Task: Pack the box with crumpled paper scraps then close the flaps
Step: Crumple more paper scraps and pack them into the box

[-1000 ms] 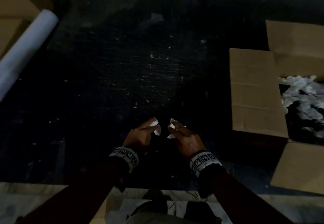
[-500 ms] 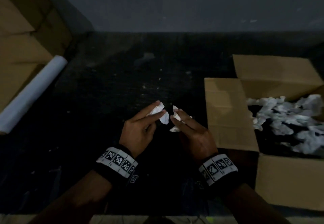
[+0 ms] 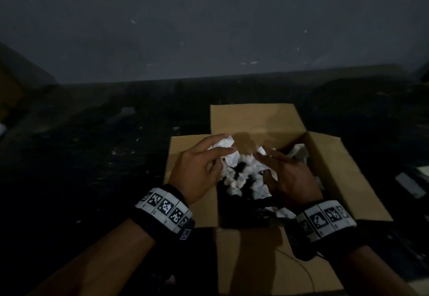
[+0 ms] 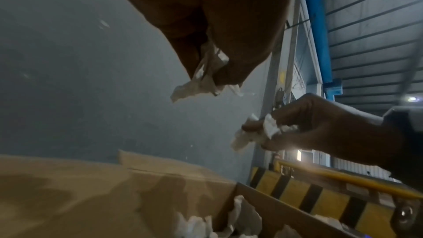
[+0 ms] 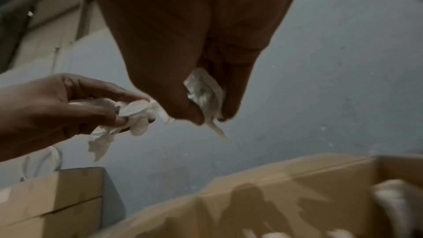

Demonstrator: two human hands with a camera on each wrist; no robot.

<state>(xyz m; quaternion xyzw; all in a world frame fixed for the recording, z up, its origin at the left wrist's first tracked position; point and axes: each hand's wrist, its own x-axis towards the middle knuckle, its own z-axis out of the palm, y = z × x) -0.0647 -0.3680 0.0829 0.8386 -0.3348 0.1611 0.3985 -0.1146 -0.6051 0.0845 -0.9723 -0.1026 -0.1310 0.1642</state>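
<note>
An open cardboard box (image 3: 253, 119) stands on the dark floor with all its flaps spread outward. Several crumpled white paper scraps (image 3: 239, 179) lie inside it. My left hand (image 3: 202, 168) hovers over the box's left side and pinches a white paper scrap (image 3: 222, 143), the same left-hand scrap (image 4: 206, 79) showing under the fingers in the left wrist view. My right hand (image 3: 287, 172) is over the box's middle and pinches a second paper scrap (image 3: 261, 150), which hangs between thumb and fingers as the right-hand scrap (image 5: 206, 95) in the right wrist view.
A dark littered floor (image 3: 104, 168) surrounds the box, with a grey wall (image 3: 209, 29) behind it. A yellow-and-black striped barrier (image 4: 320, 193) and another cardboard box (image 5: 50, 198) stand nearby. A pale flat object (image 3: 408, 184) lies at the right edge.
Both hands carried their scraps from the bare floor rightward to above the open box. The view swung right and up, bringing the box to the centre.
</note>
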